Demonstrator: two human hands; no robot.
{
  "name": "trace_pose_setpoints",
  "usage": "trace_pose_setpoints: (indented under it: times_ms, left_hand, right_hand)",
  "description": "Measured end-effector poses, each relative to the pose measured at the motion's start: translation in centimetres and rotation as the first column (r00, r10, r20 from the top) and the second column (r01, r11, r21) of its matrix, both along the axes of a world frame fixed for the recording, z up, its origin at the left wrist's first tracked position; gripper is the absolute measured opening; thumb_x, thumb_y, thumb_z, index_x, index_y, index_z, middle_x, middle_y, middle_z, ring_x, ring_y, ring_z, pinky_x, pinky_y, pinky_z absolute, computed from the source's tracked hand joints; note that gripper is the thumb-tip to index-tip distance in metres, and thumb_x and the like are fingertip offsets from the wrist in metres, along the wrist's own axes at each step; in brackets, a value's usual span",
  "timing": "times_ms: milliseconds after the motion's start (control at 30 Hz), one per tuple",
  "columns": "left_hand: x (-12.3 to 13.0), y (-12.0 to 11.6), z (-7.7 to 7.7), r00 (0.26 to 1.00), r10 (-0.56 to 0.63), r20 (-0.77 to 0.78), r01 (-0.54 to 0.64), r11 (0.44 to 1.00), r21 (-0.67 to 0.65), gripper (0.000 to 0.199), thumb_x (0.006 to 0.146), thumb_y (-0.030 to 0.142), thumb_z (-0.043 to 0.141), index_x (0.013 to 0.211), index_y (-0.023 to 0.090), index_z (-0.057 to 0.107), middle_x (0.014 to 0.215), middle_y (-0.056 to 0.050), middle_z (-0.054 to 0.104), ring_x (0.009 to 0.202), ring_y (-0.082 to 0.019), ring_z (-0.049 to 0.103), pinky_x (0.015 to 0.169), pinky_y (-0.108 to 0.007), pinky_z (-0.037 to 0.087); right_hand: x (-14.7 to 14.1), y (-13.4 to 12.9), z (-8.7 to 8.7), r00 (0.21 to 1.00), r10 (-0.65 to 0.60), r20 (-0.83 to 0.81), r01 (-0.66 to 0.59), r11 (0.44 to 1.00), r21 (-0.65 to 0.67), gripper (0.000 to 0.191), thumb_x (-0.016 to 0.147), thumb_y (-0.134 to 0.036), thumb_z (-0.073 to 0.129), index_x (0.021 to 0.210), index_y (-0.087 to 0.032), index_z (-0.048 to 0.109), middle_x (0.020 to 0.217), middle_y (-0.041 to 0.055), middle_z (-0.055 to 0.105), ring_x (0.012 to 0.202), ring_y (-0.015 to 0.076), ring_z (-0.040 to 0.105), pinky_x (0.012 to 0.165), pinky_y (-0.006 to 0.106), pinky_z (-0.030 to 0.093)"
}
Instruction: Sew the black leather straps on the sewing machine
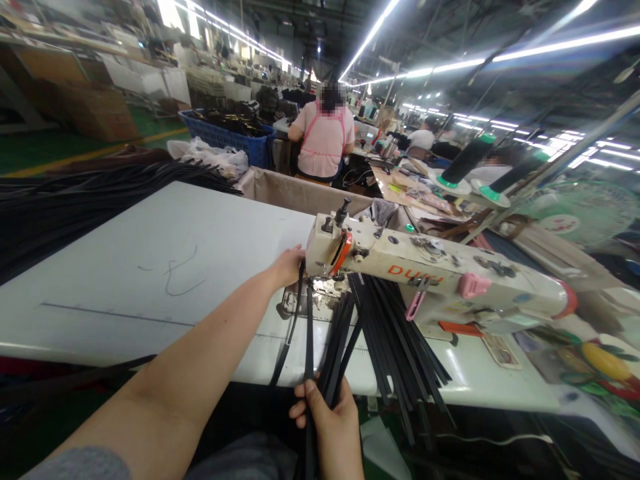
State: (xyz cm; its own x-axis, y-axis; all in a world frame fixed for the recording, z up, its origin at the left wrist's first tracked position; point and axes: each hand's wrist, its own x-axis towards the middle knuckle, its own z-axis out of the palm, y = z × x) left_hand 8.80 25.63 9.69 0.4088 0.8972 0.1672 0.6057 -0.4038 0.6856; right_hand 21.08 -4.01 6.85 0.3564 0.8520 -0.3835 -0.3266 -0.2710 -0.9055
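Observation:
A cream sewing machine [373,250] stands on the pale table [125,267]. My left hand [289,265] is beside the left end of its head, fingers partly hidden behind a thin black strap; I cannot make out what they hold. My right hand [327,417], at the table's front edge, is closed on a black strip [309,347] that runs up to the needle area. More black strips [340,347] lie just right of it, their lower ends passing behind my right hand. A larger fan of black strips [395,333] lies under the machine's arm and hangs over the front edge.
Long black strips [90,200] are heaped at the left. Behind the table are a fabric-lined bin [300,193], a blue basket [227,137] and a seated person [324,140]. Black thread spools [467,160] and a fan [575,217] stand at the right.

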Motion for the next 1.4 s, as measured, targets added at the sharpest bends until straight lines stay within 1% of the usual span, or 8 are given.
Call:
trace_pose_setpoints:
  times_ms: [100,300,433,700,833,1033,1233,1400]
  left_hand:
    - [0.1,-0.1,-0.3,0.998,0.005,-0.058,-0.006,1.0,-0.018,0.032,0.079,0.023,0.074,0.11,0.022,0.08,0.135,-0.011,0.073,0.147,-0.044,0.048,0.124,-0.06,0.033]
    - [-0.4,-0.2,-0.6,0.998,-0.01,-0.069,0.017,0.995,0.099,0.018,0.083,0.025,0.067,0.091,0.02,0.082,0.118,-0.012,0.08,0.128,-0.039,0.065,0.119,-0.05,0.043]
    - [-0.3,-0.3,-0.6,0.999,0.028,-0.035,-0.024,0.994,0.109,0.019,0.082,0.027,0.067,0.091,0.019,0.082,0.117,-0.013,0.08,0.122,-0.04,0.069,0.112,-0.05,0.049]
    - [-0.1,-1.0,-0.1,0.997,0.061,0.043,-0.066,0.99,0.122,0.017,0.078,0.021,0.066,0.084,0.021,0.082,0.109,-0.012,0.081,0.113,-0.041,0.072,0.105,-0.051,0.053]
    - [-0.2,-1.2,0.2,0.998,0.028,0.054,-0.035,0.991,0.132,0.018,0.078,0.02,0.064,0.081,0.02,0.082,0.107,-0.011,0.081,0.108,-0.037,0.072,0.102,-0.048,0.054]
    - [-0.3,-1.4,0.3,0.985,0.012,0.17,-0.021,0.998,0.053,0.023,0.077,0.024,0.061,0.084,0.018,0.082,0.105,-0.01,0.081,0.104,-0.034,0.073,0.1,-0.045,0.056]
    - [-1.2,-1.6,0.8,0.95,0.238,0.2,-0.21,0.966,-0.152,0.037,0.079,0.036,0.063,0.103,0.013,0.079,0.099,-0.011,0.081,0.098,-0.033,0.074,0.094,-0.045,0.058]
    - [-2.0,-1.1,1.5,0.964,0.209,0.168,-0.192,0.975,-0.111,0.033,0.077,0.032,0.07,0.105,0.016,0.078,0.115,-0.011,0.079,0.114,-0.032,0.07,0.107,-0.045,0.053]
  right_hand:
    - [-0.3,0.3,-0.1,1.0,-0.028,0.008,0.028,1.0,0.001,0.066,0.066,-0.069,0.09,0.094,-0.019,0.057,0.068,0.005,0.077,0.042,0.0167,0.068,0.037,0.021,0.047]
    - [-0.8,0.6,0.0,0.998,-0.058,0.024,0.058,0.998,-0.005,0.064,0.067,-0.068,0.09,0.093,-0.019,0.058,0.069,0.0059,0.078,0.043,0.0166,0.068,0.038,0.021,0.049]
    - [-0.9,0.8,0.3,0.997,-0.073,0.028,0.074,0.997,-0.013,0.063,0.067,-0.068,0.09,0.09,-0.02,0.057,0.068,0.0053,0.078,0.042,0.0164,0.068,0.037,0.021,0.048]
    - [-1.2,1.0,3.3,0.996,-0.087,0.015,0.088,0.996,-0.03,0.06,0.066,-0.064,0.093,0.088,-0.018,0.061,0.069,0.0054,0.078,0.044,0.0144,0.066,0.042,0.022,0.051]
    - [-1.2,1.1,4.0,0.996,-0.086,0.011,0.086,0.996,-0.037,0.06,0.064,-0.064,0.094,0.086,-0.018,0.062,0.069,0.0062,0.078,0.044,0.0155,0.066,0.041,0.024,0.051]
    - [-1.0,1.3,3.1,0.996,-0.089,0.008,0.089,0.996,-0.022,0.061,0.065,-0.064,0.093,0.087,-0.018,0.059,0.068,0.0056,0.078,0.043,0.015,0.066,0.04,0.022,0.048]
    - [-0.8,1.2,1.7,0.997,-0.078,0.009,0.078,0.997,-0.009,0.062,0.066,-0.065,0.092,0.089,-0.019,0.057,0.066,0.0041,0.076,0.041,0.0149,0.065,0.037,0.02,0.046]
    - [-0.7,1.2,1.0,0.996,-0.083,-0.015,0.082,0.997,-0.011,0.063,0.064,-0.066,0.092,0.089,-0.019,0.057,0.066,0.0038,0.076,0.039,0.0149,0.064,0.035,0.021,0.045]
